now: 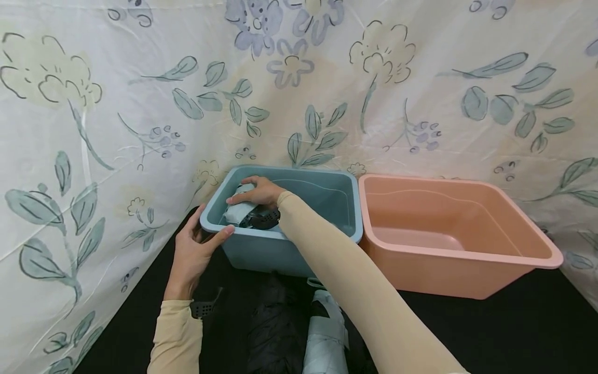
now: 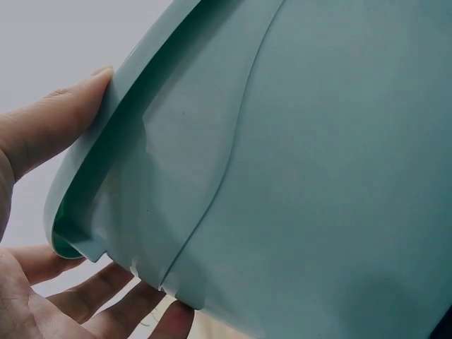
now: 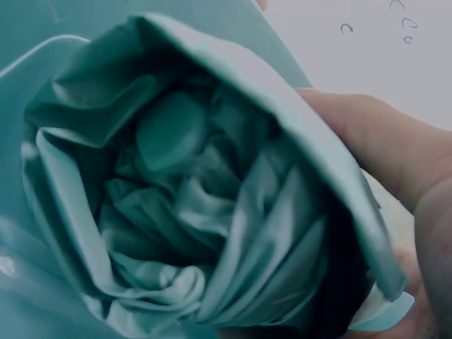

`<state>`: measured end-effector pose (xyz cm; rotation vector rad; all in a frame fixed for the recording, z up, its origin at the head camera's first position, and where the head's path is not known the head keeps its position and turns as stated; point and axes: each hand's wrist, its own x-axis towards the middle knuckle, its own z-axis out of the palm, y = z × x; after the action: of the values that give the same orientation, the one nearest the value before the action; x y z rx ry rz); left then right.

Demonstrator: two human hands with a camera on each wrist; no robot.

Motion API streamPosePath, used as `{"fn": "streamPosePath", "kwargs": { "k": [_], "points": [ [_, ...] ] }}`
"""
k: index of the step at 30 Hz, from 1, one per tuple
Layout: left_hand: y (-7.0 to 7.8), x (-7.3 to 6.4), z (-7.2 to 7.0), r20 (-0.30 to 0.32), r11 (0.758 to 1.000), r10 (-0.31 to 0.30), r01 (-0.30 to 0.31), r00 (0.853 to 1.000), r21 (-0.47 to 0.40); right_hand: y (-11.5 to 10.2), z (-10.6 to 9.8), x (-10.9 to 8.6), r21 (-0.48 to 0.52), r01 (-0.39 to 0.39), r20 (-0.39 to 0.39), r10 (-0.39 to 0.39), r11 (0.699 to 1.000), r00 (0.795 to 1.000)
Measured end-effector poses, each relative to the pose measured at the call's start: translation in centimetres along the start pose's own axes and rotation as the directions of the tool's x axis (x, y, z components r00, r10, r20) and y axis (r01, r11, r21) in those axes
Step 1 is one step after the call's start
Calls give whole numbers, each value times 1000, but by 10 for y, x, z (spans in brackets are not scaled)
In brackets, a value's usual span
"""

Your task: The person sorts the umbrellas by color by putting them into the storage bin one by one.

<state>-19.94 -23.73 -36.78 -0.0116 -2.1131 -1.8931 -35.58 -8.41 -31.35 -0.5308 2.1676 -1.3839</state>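
Observation:
My right hand (image 1: 262, 192) reaches into the left end of a blue plastic bin (image 1: 268, 254) and grips a folded light-blue umbrella (image 1: 239, 212). In the right wrist view the umbrella (image 3: 233, 205) shows its gathered cloth and a rounded end piece inside the loose outer fabric, with my thumb along its side. My left hand (image 1: 190, 254) holds the bin's near left corner. The left wrist view shows the thumb on the bin's rim (image 2: 134, 78) and the fingers against its outer side. The umbrella's lower part is hidden by the bin wall.
A pink plastic bin (image 1: 467, 270) stands close against the blue one on the right. On the black table surface (image 1: 448, 332) before the blue bin lie a black folded umbrella (image 1: 275, 332) and another light-blue folded umbrella (image 1: 326, 337). A flowered curtain (image 1: 303, 93) hangs behind.

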Motion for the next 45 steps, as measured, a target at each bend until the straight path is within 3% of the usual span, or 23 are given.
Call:
{"fn": "streamPosePath", "kwargs": {
  "k": [13, 18, 24, 29, 33, 45],
  "points": [
    [1, -2, 4, -1, 999, 19, -19, 1000, -31, 3, -4, -3, -168, -41, 85, 55, 985, 995],
    [0, -2, 3, -4, 1000, 14, -14, 1000, -25, 3, -3, -1, -146, -78, 116, 95, 986, 989],
    [-2, -2, 3, -2, 1000, 14, -14, 1000, -25, 2, -2, 3, 22, -155, 206, 148, 988, 967],
    [-2, -1, 4, -5, 1000, 25, -25, 1000, -18, 2, -4, 4, 11, -158, 181, 154, 987, 971],
    [-2, -2, 4, 1, 1000, 18, -18, 1000, -21, 3, -5, 4, 62, -152, 188, 138, 986, 972],
    [-3, -3, 1, 3, 999, 21, -20, 1000, -28, 0, -5, -5, 32, -103, 141, 97, 994, 985]
  ]
}}
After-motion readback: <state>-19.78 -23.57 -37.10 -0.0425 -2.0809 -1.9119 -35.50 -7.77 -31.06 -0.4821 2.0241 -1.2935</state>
